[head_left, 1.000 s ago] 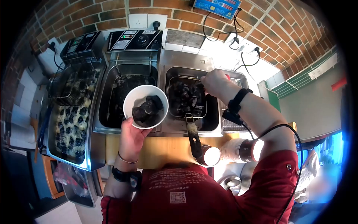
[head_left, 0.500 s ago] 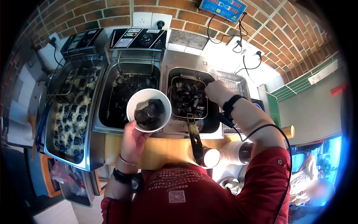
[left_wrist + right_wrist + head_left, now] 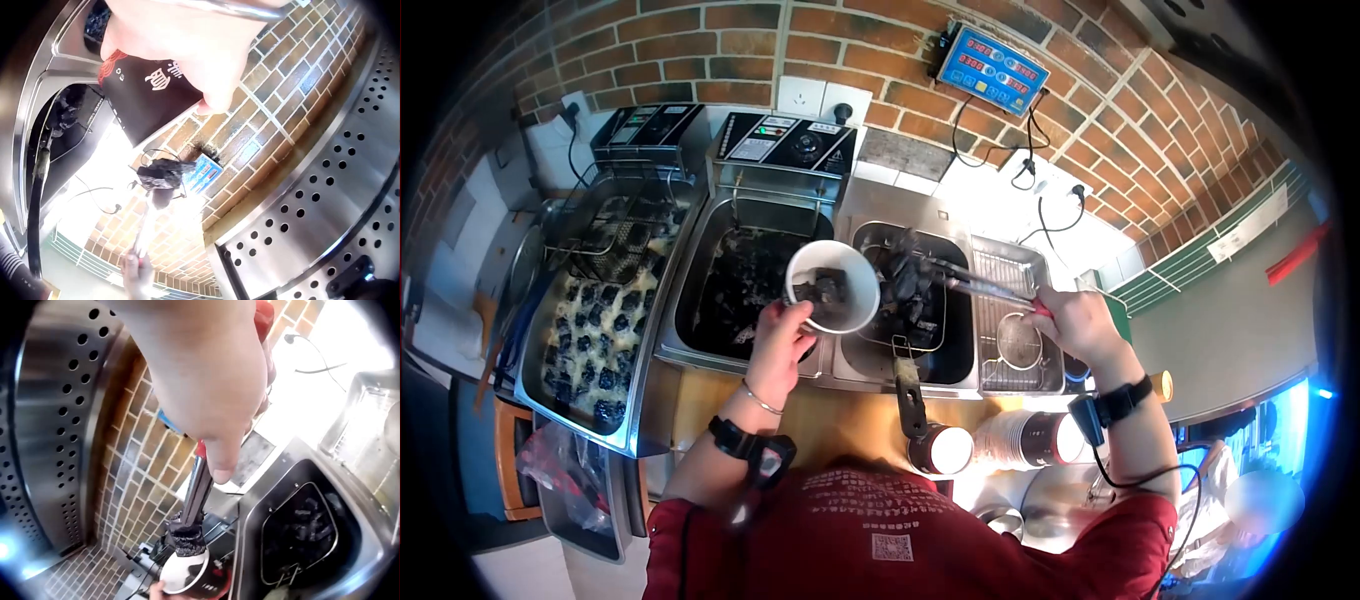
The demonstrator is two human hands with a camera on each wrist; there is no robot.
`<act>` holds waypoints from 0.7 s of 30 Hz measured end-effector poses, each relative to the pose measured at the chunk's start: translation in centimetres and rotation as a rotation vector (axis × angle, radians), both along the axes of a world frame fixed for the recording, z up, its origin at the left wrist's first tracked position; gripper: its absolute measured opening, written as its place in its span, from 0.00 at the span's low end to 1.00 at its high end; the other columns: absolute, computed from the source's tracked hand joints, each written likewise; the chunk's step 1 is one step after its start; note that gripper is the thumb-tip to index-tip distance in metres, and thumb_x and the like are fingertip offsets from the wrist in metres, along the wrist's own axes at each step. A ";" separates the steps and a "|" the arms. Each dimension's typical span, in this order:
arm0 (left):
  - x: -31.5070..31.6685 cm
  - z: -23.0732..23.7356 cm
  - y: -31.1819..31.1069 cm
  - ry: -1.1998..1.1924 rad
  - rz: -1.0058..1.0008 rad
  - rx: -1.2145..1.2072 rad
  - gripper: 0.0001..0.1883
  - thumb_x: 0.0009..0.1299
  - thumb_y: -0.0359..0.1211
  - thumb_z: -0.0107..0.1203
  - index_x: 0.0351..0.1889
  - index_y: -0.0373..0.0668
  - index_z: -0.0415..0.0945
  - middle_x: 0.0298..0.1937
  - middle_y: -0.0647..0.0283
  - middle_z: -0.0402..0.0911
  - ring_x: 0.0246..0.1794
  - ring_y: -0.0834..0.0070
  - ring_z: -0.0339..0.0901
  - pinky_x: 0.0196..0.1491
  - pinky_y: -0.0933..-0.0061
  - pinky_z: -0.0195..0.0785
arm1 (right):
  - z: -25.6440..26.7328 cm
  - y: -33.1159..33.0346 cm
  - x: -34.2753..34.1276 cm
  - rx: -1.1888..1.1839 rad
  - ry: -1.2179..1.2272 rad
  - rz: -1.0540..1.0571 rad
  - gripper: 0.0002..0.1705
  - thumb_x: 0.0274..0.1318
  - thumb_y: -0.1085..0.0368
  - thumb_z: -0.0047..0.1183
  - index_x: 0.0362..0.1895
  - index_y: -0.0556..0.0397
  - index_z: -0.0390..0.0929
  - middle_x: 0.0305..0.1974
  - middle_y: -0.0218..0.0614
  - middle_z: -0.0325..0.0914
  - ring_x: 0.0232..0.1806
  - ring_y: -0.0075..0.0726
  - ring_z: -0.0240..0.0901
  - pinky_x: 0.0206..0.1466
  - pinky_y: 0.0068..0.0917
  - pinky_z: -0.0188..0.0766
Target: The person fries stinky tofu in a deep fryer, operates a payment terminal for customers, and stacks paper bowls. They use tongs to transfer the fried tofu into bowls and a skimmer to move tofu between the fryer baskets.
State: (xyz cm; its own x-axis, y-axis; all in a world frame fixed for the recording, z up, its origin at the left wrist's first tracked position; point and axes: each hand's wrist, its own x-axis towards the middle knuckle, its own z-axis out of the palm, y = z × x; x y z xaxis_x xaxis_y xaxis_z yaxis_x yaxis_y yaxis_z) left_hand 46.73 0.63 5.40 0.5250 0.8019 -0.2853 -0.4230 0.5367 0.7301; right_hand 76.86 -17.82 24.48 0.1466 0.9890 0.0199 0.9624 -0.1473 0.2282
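Open air lay over the left part of the rectangular steel middle fryer basin (image 3: 740,362); the round, white-lined black paper cup (image 3: 858,290), held by the left hand (image 3: 780,345), blocked its right edge. Red-handled metal tongs (image 3: 199,490), gripped by the right hand (image 3: 1082,325), barred passage across the right basin. The left wrist view showed a gap between cup and black chunks (image 3: 905,275). The black basket handle (image 3: 911,405) obstructed the wooden counter (image 3: 850,410), bare just left of it.
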 end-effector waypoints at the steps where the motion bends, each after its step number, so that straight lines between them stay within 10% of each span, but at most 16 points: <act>1: 0.5 -0.4 0.0 -0.008 -0.038 0.017 0.18 0.63 0.38 0.60 0.48 0.44 0.70 0.42 0.68 0.77 0.43 0.80 0.75 0.51 0.71 0.68 | 0.6 0.0 -1.0 0.008 0.005 0.078 0.20 0.56 0.44 0.52 0.32 0.48 0.75 0.22 0.39 0.77 0.26 0.49 0.76 0.31 0.40 0.73; 21: 1.3 -1.0 -1.1 -0.008 -0.120 -0.123 0.16 0.65 0.45 0.55 0.42 0.44 0.74 0.39 0.66 0.78 0.43 0.71 0.77 0.52 0.57 0.68 | 1.2 1.6 -7.3 -0.275 -0.137 0.075 0.23 0.57 0.43 0.50 0.34 0.50 0.71 0.19 0.36 0.76 0.22 0.42 0.78 0.26 0.36 0.72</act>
